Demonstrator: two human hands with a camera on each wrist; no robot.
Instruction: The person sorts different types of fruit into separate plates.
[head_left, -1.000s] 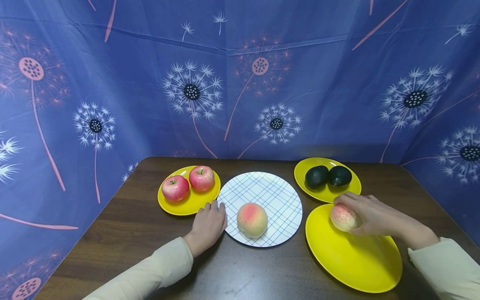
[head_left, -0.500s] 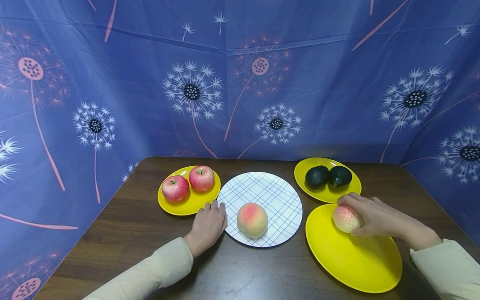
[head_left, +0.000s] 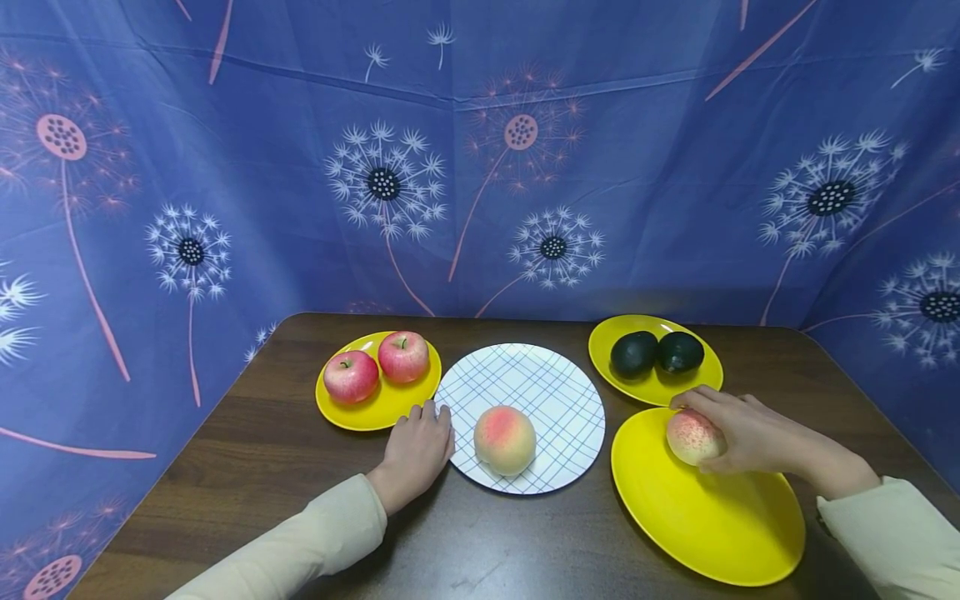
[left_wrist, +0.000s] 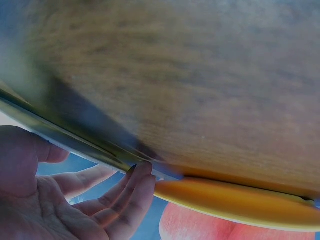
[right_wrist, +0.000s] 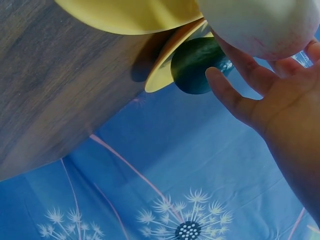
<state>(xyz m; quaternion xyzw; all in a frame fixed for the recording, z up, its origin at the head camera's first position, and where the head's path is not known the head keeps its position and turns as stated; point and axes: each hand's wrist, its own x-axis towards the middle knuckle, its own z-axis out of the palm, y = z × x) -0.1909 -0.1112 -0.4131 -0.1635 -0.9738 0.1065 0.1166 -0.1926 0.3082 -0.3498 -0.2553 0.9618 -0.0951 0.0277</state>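
My right hand grips a small pink-speckled peach over the upper part of a large yellow plate. In the right wrist view the peach lies against the fingers; whether it bears on the plate cannot be told. My left hand rests at the left rim of a white plate with a blue grid, its loosely bent fingertips touching that rim. A larger peach, blushed red on top, sits on the white plate's near half.
Two apples lie on a small yellow plate just beyond my left hand. Behind my right hand, another small yellow plate bears two dark green avocado-like fruits. A blue dandelion-print cloth hangs behind the brown wooden table.
My right hand has shifted slightly to the right with the small peach, then stayed nearly still. The left hand and the plates have not moved.
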